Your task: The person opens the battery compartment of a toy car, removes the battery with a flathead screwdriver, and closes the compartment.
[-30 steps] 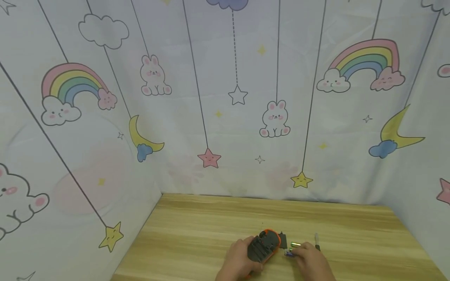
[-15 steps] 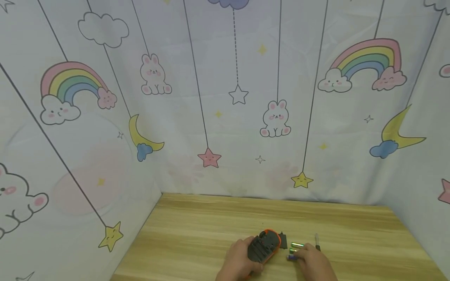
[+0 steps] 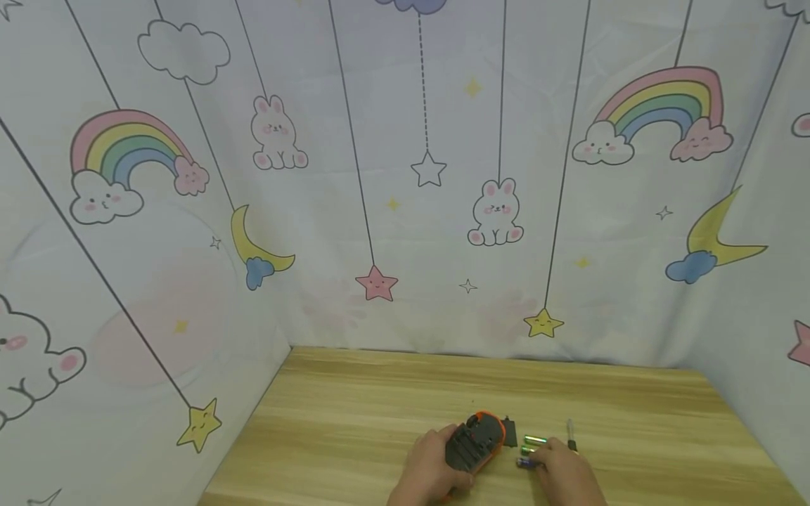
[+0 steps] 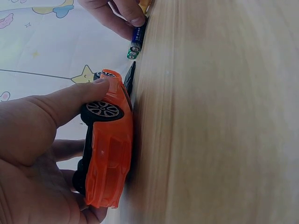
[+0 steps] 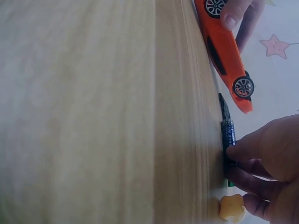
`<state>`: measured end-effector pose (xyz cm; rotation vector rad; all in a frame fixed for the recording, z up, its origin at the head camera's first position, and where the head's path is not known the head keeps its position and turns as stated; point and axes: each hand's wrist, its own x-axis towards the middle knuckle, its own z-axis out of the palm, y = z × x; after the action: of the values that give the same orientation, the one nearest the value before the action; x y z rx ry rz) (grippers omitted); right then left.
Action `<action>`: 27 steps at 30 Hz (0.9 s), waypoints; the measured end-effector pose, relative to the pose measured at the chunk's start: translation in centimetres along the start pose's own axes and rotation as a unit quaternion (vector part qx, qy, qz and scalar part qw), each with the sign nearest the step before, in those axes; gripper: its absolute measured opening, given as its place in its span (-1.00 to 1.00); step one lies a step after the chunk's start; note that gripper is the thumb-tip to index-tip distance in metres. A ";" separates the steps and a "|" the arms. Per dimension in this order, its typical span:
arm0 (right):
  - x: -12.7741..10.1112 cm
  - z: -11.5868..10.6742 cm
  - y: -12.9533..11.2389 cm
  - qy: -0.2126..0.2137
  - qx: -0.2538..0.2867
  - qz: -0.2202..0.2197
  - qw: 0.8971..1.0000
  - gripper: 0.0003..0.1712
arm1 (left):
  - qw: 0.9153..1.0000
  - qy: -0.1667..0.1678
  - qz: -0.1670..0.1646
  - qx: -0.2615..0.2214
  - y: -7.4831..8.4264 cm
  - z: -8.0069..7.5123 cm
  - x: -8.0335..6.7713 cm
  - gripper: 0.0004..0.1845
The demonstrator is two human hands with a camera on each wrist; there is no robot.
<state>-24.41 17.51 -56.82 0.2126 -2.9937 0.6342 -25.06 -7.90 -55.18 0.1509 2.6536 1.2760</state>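
Left hand [image 3: 425,469] grips an orange toy car [image 3: 476,443], flipped belly-up near the surface's [image 3: 354,422] front edge, thumb [image 4: 70,105] over a wheel. Right hand [image 3: 563,472], just right of it, pinches a blue battery [image 5: 228,135] lying on the wood; more batteries [image 3: 534,440] and a screwdriver [image 3: 571,434] lie beside. The car looks like light, stiff plastic, best held by its sides. The battery is likely smooth and roll-prone; pinch mid-barrel.
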 end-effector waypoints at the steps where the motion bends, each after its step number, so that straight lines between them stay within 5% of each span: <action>1: 0.0 -0.1 -0.1 0.001 -0.002 0.001 1.000 -0.83 | 1.000 0.000 -0.001 0.000 0.0 0.0 0.0 -0.07; 14: -0.2 -1.0 -0.8 0.049 0.033 -0.010 0.998 -0.82 | 1.000 0.011 0.010 0.013 0.0 -0.3 0.0 -0.07; 27: 0.6 -0.8 -3.7 0.016 0.107 0.008 0.994 -0.61 | 1.000 0.007 0.027 0.008 -0.4 -0.1 0.2 -0.13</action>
<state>-24.46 14.41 -54.57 0.1895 -2.8963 0.9512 -25.30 -8.20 -55.44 0.2193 2.6902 1.2766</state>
